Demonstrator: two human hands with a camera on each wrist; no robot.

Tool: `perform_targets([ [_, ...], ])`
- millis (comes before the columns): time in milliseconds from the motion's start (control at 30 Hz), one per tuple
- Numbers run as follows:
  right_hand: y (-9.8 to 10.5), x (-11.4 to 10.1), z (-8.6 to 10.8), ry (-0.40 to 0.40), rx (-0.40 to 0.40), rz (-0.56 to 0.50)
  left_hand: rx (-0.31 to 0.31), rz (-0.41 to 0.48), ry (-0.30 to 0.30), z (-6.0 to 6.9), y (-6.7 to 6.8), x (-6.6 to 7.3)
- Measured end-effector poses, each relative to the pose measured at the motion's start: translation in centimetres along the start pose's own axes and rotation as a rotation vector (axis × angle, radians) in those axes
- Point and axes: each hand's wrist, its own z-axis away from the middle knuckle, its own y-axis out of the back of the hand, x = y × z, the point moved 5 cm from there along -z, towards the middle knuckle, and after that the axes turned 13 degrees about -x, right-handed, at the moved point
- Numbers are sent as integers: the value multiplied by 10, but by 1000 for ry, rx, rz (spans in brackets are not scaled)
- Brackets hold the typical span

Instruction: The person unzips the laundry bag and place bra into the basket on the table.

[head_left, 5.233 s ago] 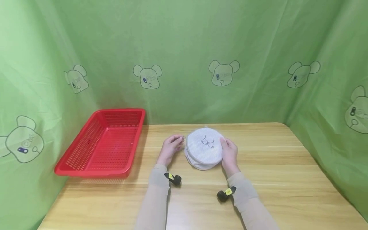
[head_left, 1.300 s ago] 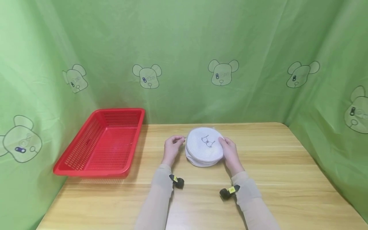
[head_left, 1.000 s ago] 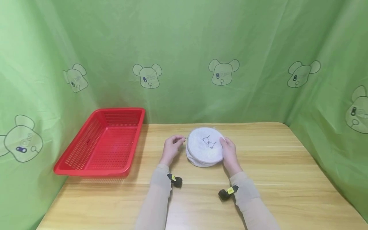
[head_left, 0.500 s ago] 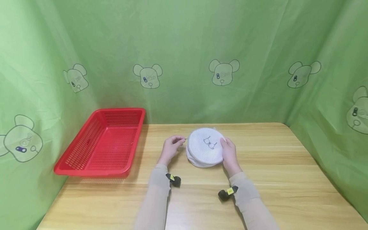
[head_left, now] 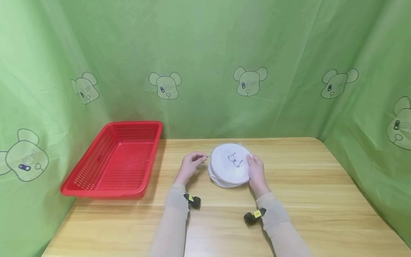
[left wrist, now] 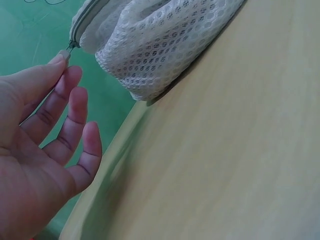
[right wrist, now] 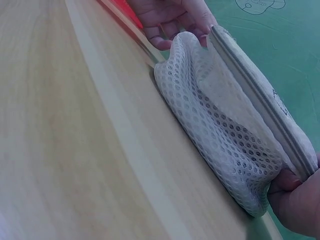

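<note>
A round white mesh laundry bag (head_left: 228, 164) with a bra printed on its lid stands on the table, its soft side sagging. My left hand (head_left: 190, 167) is at the bag's left edge. In the left wrist view, its thumb and index finger pinch the small zipper pull (left wrist: 69, 51), the other fingers loosely bent. My right hand (head_left: 257, 174) grips the bag's right side, thumb on top of the lid; its other fingers are mostly hidden. The zipper (right wrist: 260, 100) runs around the lid's rim and looks closed along the side seen in the right wrist view.
To the left stands a red perforated plastic basket (head_left: 128, 167) on the wooden table (head_left: 305, 200). Green curtains (head_left: 205, 43) with bear-head prints hang behind the table and at both sides.
Over the last few seconds the bag has turned and shifted slightly right, and the left fingers have come together on the zipper pull. In the last second hardly anything moves.
</note>
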Motion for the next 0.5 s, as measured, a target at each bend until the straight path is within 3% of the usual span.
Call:
perform_targets([
  [500, 0, 0, 0, -21, -2, 6, -74, -35, -9, 3, 4, 1],
])
